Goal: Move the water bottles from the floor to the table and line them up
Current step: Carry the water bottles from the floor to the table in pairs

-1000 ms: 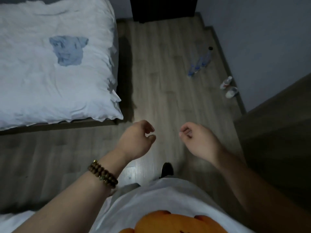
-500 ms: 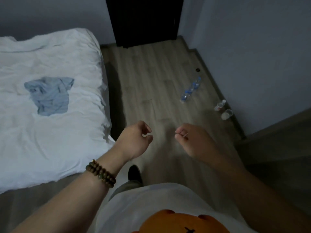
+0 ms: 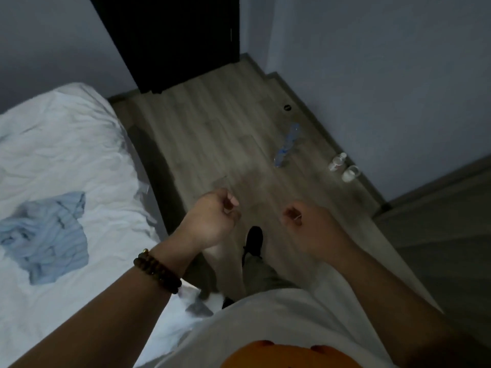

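The person is holding the left hand (image 3: 212, 219) and right hand (image 3: 310, 224) loosely curled and empty while the water bottles (image 3: 288, 144) are lying ahead on the floor (image 3: 212, 144) by the wall (image 3: 372, 75), likely needing a close crouch before any mid-body grip.

Bed (image 3: 66, 160) at left, white rumpled cover. Crumpled pale-blue garment (image 3: 50, 235) lying on it, well in from the edge. Dark door (image 3: 172, 41) at far end, closed. Grey-brown wood-plank floor (image 3: 212, 134) between bed and blue-grey wall (image 3: 385, 62). Small round black object (image 3: 287, 107) on floor just beside the baseboard (image 3: 321, 131); kind unclear
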Demonstrator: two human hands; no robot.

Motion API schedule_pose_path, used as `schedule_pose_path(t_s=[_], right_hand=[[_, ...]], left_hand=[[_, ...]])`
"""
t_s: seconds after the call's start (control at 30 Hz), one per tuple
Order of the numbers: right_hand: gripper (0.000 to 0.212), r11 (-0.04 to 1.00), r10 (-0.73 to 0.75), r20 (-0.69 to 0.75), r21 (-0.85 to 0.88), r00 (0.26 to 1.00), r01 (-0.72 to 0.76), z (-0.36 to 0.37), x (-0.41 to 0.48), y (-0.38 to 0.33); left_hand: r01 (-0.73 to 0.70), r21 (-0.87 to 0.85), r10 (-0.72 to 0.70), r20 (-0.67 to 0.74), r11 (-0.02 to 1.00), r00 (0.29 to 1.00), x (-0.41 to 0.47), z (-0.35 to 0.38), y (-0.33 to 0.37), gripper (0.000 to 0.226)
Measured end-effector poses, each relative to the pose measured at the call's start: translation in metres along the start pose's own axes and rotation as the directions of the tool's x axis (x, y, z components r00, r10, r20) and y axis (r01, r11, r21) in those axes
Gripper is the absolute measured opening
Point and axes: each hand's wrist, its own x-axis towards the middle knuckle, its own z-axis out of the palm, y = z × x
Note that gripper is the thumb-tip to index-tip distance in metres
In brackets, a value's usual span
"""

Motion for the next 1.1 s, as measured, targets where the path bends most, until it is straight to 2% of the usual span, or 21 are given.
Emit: schedule_pose_path(t_s=[0.3,0.5,0.67,0.8,0.93,1.1], right_hand=[[0.008,0.995,0.048,-0.029,0.091,0.998,-0.045,-0.027,0.186,-0.02],[0.011,0.998,-0.011,-0.027,0.064,1.0,0.013,-0.073,0.295,-0.07],[0.011,0.999,0.008,-0.075,0.054,0.997,-0.004,-0.087,0.362,-0.093],[0.01,0.995,0.082,-0.089,0.063,0.993,-0.077,-0.082,0.403,-0.108],[0.012,0.979,0.2,-0.129,0.075,0.971,-0.192,-0.075,0.441,-0.131],[0.015,0.915,0.402,-0.259,0.153,0.878,-0.373,-0.071,0.472,-0.171]], left_hand=[[-0.029,0.21,0.017,0.059,0.977,0.998,0.166,-0.063,0.018,0.016],[-0.046,0.144,0.053,-0.044,0.989,0.998,0.259,-0.126,0.054,0.011],[-0.046,0.151,0.053,-0.041,0.988,0.998,0.327,-0.168,0.056,0.01],[-0.081,0.163,0.079,0.018,0.983,0.997,0.389,-0.202,0.052,0.009],[-0.189,0.177,0.167,0.135,0.966,0.977,0.461,-0.235,0.048,0.009],[-0.381,0.202,0.306,0.321,0.902,0.896,0.543,-0.268,0.05,0.009]])
